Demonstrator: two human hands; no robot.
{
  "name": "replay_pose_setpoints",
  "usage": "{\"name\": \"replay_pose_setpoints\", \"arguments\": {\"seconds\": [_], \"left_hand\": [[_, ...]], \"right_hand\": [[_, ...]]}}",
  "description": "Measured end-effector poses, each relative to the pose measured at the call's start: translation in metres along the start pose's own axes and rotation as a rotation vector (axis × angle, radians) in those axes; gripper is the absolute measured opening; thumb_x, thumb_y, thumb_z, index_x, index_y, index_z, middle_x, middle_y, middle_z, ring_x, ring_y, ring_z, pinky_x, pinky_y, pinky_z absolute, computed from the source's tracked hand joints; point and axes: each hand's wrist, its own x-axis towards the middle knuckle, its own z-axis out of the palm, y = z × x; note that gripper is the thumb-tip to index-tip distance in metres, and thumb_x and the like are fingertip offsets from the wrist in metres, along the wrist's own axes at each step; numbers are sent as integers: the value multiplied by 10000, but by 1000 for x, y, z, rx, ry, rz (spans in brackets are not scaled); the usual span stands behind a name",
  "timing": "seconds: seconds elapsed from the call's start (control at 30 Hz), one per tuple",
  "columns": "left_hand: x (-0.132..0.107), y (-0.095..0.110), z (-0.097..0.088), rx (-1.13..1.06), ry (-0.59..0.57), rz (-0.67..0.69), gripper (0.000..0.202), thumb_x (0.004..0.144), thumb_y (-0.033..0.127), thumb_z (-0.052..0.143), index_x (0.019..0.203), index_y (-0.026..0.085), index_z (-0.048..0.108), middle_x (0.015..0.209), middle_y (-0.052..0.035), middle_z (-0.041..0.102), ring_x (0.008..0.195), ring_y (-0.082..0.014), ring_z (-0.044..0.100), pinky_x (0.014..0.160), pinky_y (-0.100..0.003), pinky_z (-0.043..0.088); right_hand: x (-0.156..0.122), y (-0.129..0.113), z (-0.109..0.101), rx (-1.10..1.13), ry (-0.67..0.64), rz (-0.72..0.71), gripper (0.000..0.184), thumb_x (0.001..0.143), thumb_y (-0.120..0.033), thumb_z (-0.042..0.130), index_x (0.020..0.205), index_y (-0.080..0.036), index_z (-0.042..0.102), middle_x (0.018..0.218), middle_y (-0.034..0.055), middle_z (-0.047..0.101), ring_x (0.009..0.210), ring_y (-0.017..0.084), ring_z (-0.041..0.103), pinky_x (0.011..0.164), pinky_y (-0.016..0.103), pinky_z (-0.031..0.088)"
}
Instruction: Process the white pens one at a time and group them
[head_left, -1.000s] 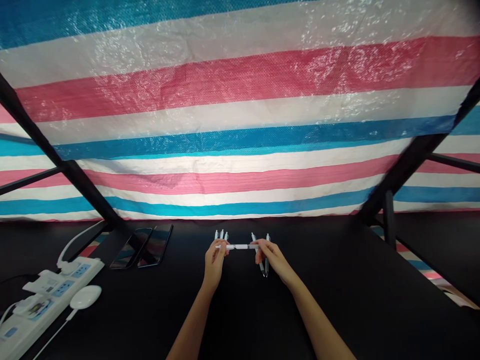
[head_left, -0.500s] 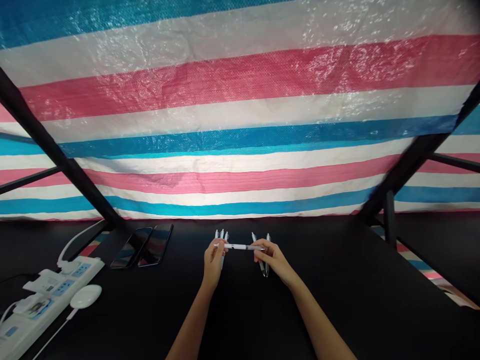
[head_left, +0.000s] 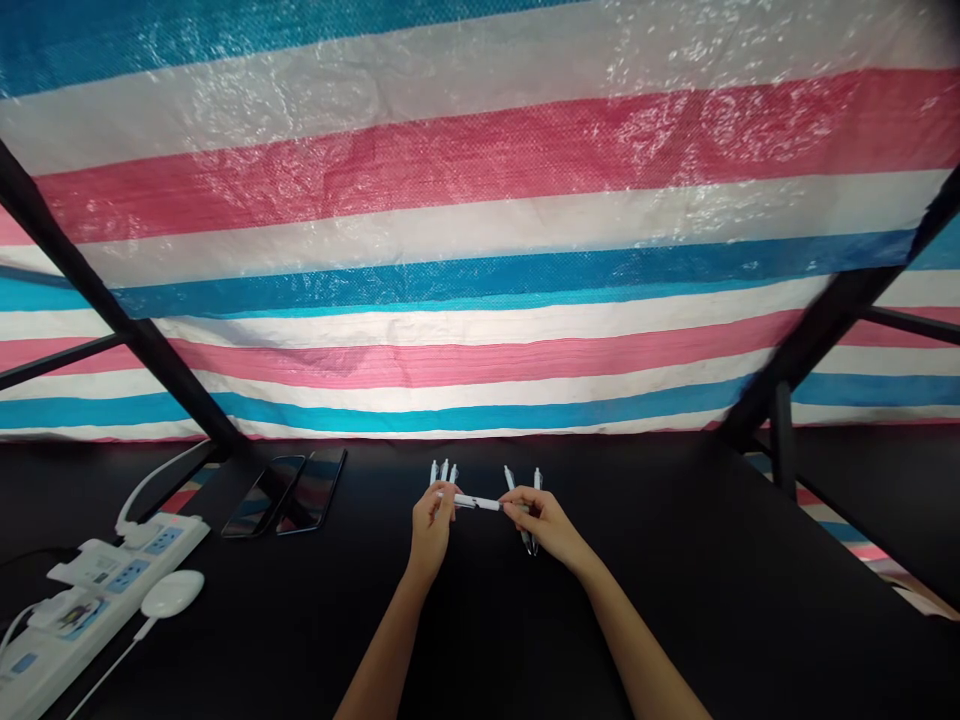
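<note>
A white pen (head_left: 478, 502) is held crosswise above the black table, one end in each hand. My left hand (head_left: 433, 520) pinches its left end, and the fingers of my right hand (head_left: 546, 522) close round its right end, hiding the tip. Behind my left hand lie three white pens (head_left: 444, 469) side by side, their lower parts covered by the hand. Two more pens (head_left: 537, 479) lie beside and partly under my right hand, with their dark tips showing below it.
Two dark phones (head_left: 311, 492) lie to the left on the black table (head_left: 480, 640). A white power strip (head_left: 112, 600) with plugs and a round white charger (head_left: 172, 594) sit at the left edge. Black frame bars (head_left: 780, 380) and a striped sheet (head_left: 480, 230) stand behind.
My hands have come slightly closer together along the pen, which now tilts a little down to the right. Less of the pen shows between the fingers.
</note>
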Motion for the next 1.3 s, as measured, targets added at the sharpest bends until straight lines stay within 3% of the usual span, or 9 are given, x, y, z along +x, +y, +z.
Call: {"name": "replay_pose_setpoints", "arguments": {"seconds": [0.13,0.23,0.43,0.63,0.77,0.93,1.3], "left_hand": [[1,-1,0,-15,-17,-41,405,834,495,444,651,165,590,667,-38,587,610,-143,543,585,-257,430],[1,-3,0,-12,-36,-81,290,780,450,553,847,173,606,616,5,550,577,-126,536,558,-233,421],[-2,-7,2,19,-48,-57,275,753,395,601,927,183,595,614,25,518,585,-123,533,553,-230,429],[-2,-5,1,81,-51,-52,213,776,386,570,828,180,595,624,16,521,581,-123,514,575,-239,430],[-1,-2,0,95,-21,-28,261,796,405,531,675,174,555,600,12,506,562,-118,495,544,-222,394],[0,-5,-2,65,33,-78,302,802,447,516,685,173,566,576,13,506,556,-123,509,542,-218,384],[4,-9,-6,-5,119,-144,391,788,520,507,603,175,509,521,29,456,488,-104,455,486,-211,362]], "right_hand": [[2,3,-2,1,84,-35,329,765,-493,584,790,-171,649,553,-36,455,484,100,427,466,226,335],[3,3,-5,3,140,-36,334,759,-495,583,764,-168,650,580,-24,476,495,103,434,476,230,342],[4,2,-6,23,183,-29,365,747,-526,578,737,-169,654,549,-27,464,484,109,439,478,233,350],[4,4,-7,7,178,-46,368,767,-525,559,708,-173,648,510,-31,439,476,112,423,473,236,351],[4,7,-6,14,170,-51,343,746,-514,594,774,-183,676,648,11,558,525,121,467,486,240,393],[3,5,-5,33,171,-35,332,734,-499,611,797,-182,688,699,25,592,553,123,484,508,240,410],[4,3,-11,85,344,-40,252,695,-425,637,666,-177,670,660,16,583,518,118,439,494,249,362]]}}
